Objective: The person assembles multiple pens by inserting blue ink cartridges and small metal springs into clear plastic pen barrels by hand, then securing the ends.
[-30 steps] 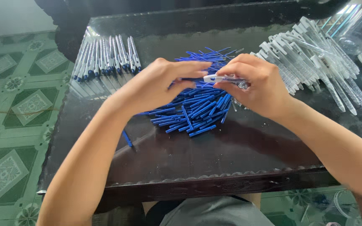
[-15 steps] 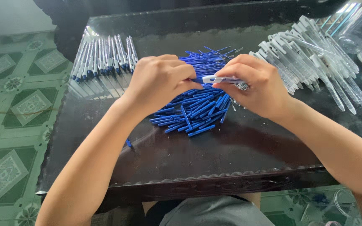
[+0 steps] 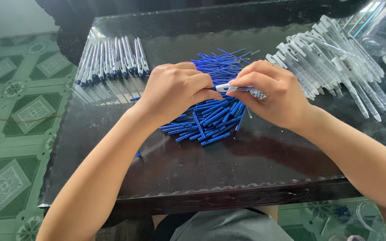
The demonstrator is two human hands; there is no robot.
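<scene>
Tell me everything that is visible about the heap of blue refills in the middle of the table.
The heap of blue refills lies on the dark glossy table, between a row of finished pens and a pile of clear pen barrels. The refills are thin, straight, plastic-looking blue sticks, crossing loosely in many directions. Both hands, the left hand and the right hand, are above the heap and hide its middle.

Your two hands on one pen barrel (image 3: 227, 88), beside it one blue refill heap (image 3: 211, 118), one row of about ten finished pens (image 3: 110, 60), one pile of clear barrels (image 3: 336, 67).
</scene>
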